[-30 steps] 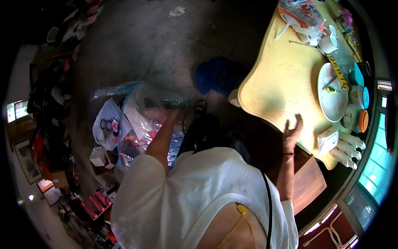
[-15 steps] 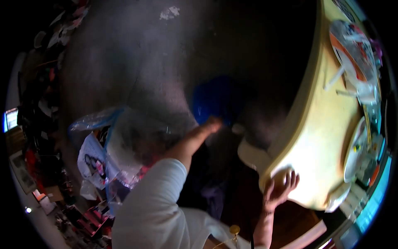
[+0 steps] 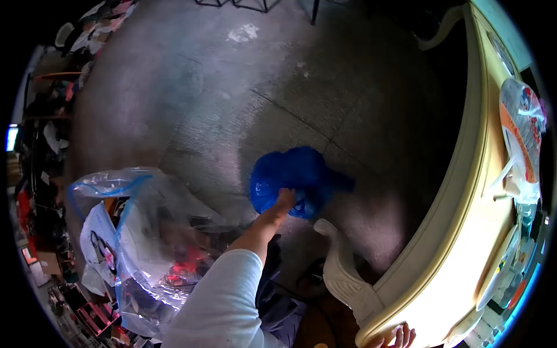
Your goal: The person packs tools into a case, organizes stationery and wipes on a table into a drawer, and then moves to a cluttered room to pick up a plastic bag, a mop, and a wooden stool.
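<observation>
My left hand (image 3: 286, 198), on an outstretched arm in a white sleeve, is closed on the near side of a blue plastic bag (image 3: 278, 168). The bag looks crumpled and bulging, low over or on the grey floor; whether it touches the floor I cannot tell. What it contains is hidden. At the bottom right, my right hand (image 3: 400, 337) rests at the corner of a cream table (image 3: 441, 284), fingers apart and holding nothing. The frame's lower edge cuts this hand off. A carved table leg (image 3: 342, 272) stands between the two hands.
A large clear plastic bag (image 3: 145, 226) with blue edging and mixed contents stands left of my arm. On the table's far side lie a printed plastic package (image 3: 520, 133) and a white oval plate (image 3: 500, 267). Cluttered shelves (image 3: 55, 110) line the left; dark metal legs (image 3: 249, 6) show at the top.
The view has shifted, and both hands now appear lower in it. My left hand still grips the blue bag, which appears lower and more fully in sight. My right hand stays at the table corner.
</observation>
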Demonstrator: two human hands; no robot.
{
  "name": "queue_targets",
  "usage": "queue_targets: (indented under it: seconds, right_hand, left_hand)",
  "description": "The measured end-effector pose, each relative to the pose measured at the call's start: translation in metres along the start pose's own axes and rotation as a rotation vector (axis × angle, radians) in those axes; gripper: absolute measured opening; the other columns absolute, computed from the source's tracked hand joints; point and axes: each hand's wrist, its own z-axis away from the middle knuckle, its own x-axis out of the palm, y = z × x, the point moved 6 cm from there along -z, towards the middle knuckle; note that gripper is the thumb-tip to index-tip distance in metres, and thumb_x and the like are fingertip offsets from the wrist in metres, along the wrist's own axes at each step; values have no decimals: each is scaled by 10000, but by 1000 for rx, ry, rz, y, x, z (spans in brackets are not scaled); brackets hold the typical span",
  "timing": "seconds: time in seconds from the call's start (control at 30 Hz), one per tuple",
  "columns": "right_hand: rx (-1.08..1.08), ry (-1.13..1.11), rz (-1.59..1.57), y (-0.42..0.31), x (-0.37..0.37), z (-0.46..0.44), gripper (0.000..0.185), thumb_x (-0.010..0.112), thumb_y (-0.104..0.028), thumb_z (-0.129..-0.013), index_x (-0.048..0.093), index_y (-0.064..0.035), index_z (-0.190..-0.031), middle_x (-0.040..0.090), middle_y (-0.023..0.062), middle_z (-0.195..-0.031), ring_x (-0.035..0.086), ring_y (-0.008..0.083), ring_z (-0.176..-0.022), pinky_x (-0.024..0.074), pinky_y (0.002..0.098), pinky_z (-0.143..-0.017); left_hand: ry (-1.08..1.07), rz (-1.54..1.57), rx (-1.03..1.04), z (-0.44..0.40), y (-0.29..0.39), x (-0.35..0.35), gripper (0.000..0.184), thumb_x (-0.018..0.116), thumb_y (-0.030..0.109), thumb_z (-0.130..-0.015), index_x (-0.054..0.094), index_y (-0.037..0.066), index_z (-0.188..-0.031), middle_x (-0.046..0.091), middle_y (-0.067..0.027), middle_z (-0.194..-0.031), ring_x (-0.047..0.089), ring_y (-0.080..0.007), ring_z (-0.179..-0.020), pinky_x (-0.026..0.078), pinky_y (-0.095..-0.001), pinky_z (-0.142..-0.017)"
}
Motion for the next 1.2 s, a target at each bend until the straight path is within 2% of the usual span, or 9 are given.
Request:
queue_targets:
  seconds: [0.2, 0.3, 0.37, 0.7, 0.83, 0.9, 1.03, 1.1, 1.2]
  right_hand:
    - [24, 41, -295, 11, 3, 12, 323, 512, -104, -821, 490, 55, -1102, 475, 217, -1162, 417, 377, -1099, 323, 510, -930]
    - [167, 65, -489, 16, 5, 14, 307, 540, -132, -805, 512, 20, -1071, 500, 201, -1127, 441, 359, -1064, 337, 517, -906]
    - [-13, -14, -330, -10, -6, -3, 303, 523, -23, -792, 495, 31, -1089, 465, 213, -1167, 439, 354, -1069, 360, 470, -905]
    - [-281, -293, -1022, -136, 49, -93, 539, 648, -164, -751, 404, 18, -1196, 440, 231, -1202, 406, 397, -1126, 325, 437, -971]
    - [-663, 39, -415, -176, 11, -125, 786, 712, -274, -697, 290, -40, -1317, 306, 212, -1334, 304, 371, -1233, 272, 504, -987]
    - [-750, -153, -302, -198, -13, -133, 969, 751, -317, -613, 190, -88, -1369, 194, 137, -1412, 146, 337, -1311, 220, 585, -981]
    - [-1006, -439, 178, -202, 25, -111, 1037, 746, -492, -546, 239, -97, -1360, 306, 140, -1365, 136, 296, -1325, 189, 603, -990]
    - [-1012, -631, 348, -182, 104, -102, 661, 741, -452, -566, 529, -91, -1077, 596, 144, -1012, 546, 312, -1012, 364, 523, -916]
    - [-844, -602, -10, -194, 87, -103, 143, 603, -132, -652, 627, -17, -733, 617, 212, -802, 600, 363, -813, 486, 412, -734]
  left_hand:
    - [373, -266, -90, 72, -18, -154, 149, 512, 126, -690, 628, 43, -735, 538, -128, -935, 515, -278, -864, 428, -366, -664]
    - [481, -75, -138, 129, -38, -224, 193, 491, 107, -734, 592, 2, -860, 508, -157, -1003, 510, -306, -879, 446, -426, -713]
    - [432, 28, -134, 177, -44, -268, 173, 523, 65, -696, 583, 24, -853, 504, -163, -990, 503, -301, -896, 443, -385, -734]
    - [719, 546, 53, 425, 22, -353, 249, 520, -68, -587, 504, 11, -822, 480, -152, -1004, 471, -342, -984, 409, -384, -803]
    - [808, 556, 47, 517, 68, -357, 271, 521, -82, -586, 505, 13, -839, 467, -145, -1069, 453, -334, -1030, 415, -385, -824]
    - [788, 565, 90, 558, 103, -371, 273, 528, -106, -559, 478, 12, -801, 457, -139, -1062, 448, -334, -1022, 417, -387, -813]
    - [905, 633, 15, 620, 134, -367, 271, 530, -123, -552, 436, 12, -767, 454, -140, -1057, 446, -333, -1020, 409, -385, -823]
    - [935, 600, -53, 638, 140, -362, 264, 528, -120, -559, 444, 9, -773, 457, -145, -1064, 447, -334, -1025, 407, -381, -830]
    - [994, 496, -206, 659, 122, -350, 250, 521, -111, -578, 469, 3, -793, 461, -154, -1097, 446, -338, -1047, 403, -373, -848]
